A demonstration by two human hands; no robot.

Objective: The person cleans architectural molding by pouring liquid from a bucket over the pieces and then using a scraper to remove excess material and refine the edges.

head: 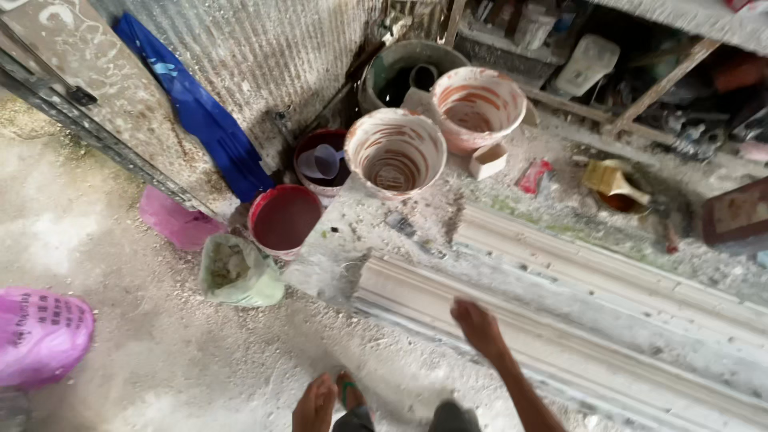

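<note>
The right hand (478, 324) hung over the near edge of a long white moulding (576, 320), fingers curled loosely and holding nothing; whether it touched the moulding I could not tell. The left hand (314, 406) hung low at the near edge, by a foot in a green sandal, and was also empty. The moulding lay across the dusty ground, pale and rough with grit, and looked unpainted. Farther off stood two white buckets (396, 152) streaked red inside, and left of them a red bucket (284, 218) of dark paint, untouched. A green bag (236, 272) sat near it, a pink bag (40, 336) at far left.
</note>
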